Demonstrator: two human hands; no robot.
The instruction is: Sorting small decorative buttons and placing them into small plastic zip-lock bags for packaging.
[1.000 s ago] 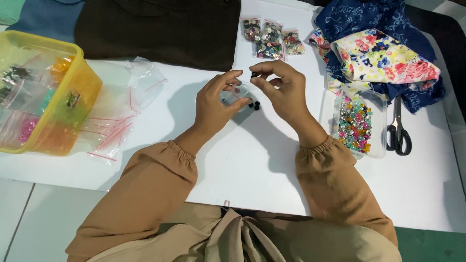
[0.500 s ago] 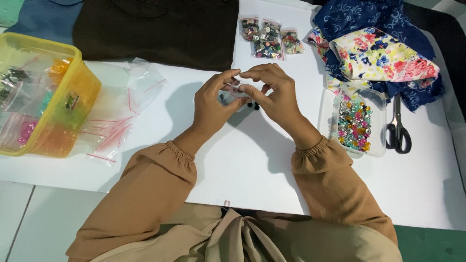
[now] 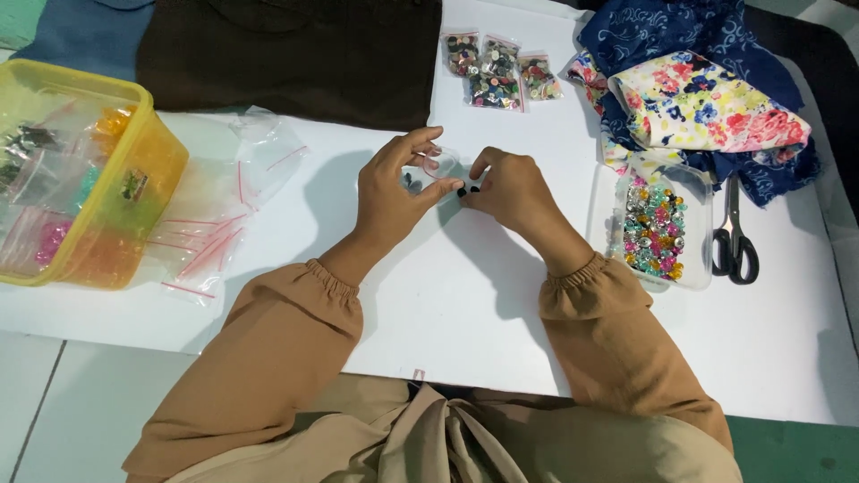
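Note:
My left hand (image 3: 394,192) holds a small clear plastic bag (image 3: 428,172) open between thumb and fingers above the white table (image 3: 465,295); a few dark buttons show inside it. My right hand (image 3: 510,188) is lowered next to the bag, fingers curled down over a few small black buttons (image 3: 467,190) lying on the table. Whether it pinches one I cannot tell. Both arms wear tan sleeves.
A yellow plastic box (image 3: 134,192) of small bags stands at left, with loose clear zip bags (image 3: 210,237) beside it. Three filled button bags (image 3: 497,72) lie at the back. A clear tray of coloured beads (image 3: 658,233), scissors (image 3: 735,241) and folded floral fabric (image 3: 707,98) lie at right.
My right hand has come down from above the bag to the black buttons on the table. My left hand keeps holding the bag, shifted slightly.

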